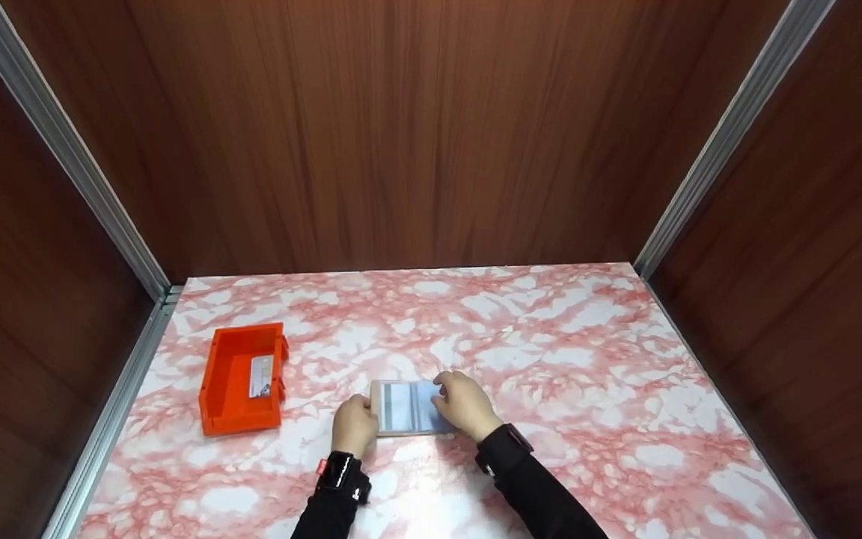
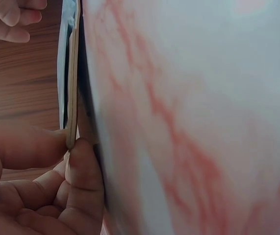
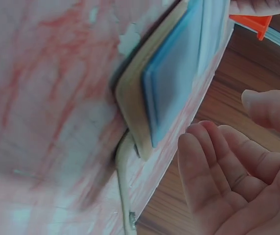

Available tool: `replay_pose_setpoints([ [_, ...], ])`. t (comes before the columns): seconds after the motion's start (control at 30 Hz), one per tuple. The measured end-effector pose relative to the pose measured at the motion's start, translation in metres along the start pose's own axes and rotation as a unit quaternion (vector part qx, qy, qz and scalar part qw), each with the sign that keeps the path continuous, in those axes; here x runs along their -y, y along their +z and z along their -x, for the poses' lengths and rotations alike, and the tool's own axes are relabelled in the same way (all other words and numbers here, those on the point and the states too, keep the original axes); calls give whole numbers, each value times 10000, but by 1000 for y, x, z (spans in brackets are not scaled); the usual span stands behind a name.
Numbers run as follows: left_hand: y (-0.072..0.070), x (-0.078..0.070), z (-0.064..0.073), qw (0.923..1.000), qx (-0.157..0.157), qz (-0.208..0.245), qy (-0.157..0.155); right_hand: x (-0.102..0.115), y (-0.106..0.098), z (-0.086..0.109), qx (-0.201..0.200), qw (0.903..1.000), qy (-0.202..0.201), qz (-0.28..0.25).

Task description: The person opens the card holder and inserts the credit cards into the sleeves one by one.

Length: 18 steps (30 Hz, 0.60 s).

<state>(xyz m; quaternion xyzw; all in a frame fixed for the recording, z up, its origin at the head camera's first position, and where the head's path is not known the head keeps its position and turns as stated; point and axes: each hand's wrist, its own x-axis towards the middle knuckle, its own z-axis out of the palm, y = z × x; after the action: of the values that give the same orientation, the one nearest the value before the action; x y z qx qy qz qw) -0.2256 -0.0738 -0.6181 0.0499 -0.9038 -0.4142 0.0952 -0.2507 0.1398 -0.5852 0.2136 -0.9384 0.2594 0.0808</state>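
A thin rectangular wooden board (image 1: 399, 431) with a glossy, pale blue layered top (image 3: 171, 73) lies low over the marbled table, in front of the person. My left hand (image 1: 354, 427) pinches its left edge between thumb and forefinger; the left wrist view shows the board's edge (image 2: 73, 93) side-on. Above the board's right end is my right hand (image 1: 467, 404), fingers loosely bent and thumb apart, with nothing between them in the right wrist view. From that end a pale cord (image 3: 122, 171) runs down over the table.
An orange open bin (image 1: 230, 378) stands on the left of the table (image 1: 551, 464), with a small printed card (image 1: 260, 376) in it. Brown wood-grain panels (image 1: 401, 135) with metal corner posts (image 1: 730, 142) enclose the back and both sides.
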Motion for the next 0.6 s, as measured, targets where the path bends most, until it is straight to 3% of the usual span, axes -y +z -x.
replay_pose_setpoints([
  [0.6, 1, 1, -1, 9999, -56, -88, 55, -6, 0, 16, 92, 9998, 59, 185],
])
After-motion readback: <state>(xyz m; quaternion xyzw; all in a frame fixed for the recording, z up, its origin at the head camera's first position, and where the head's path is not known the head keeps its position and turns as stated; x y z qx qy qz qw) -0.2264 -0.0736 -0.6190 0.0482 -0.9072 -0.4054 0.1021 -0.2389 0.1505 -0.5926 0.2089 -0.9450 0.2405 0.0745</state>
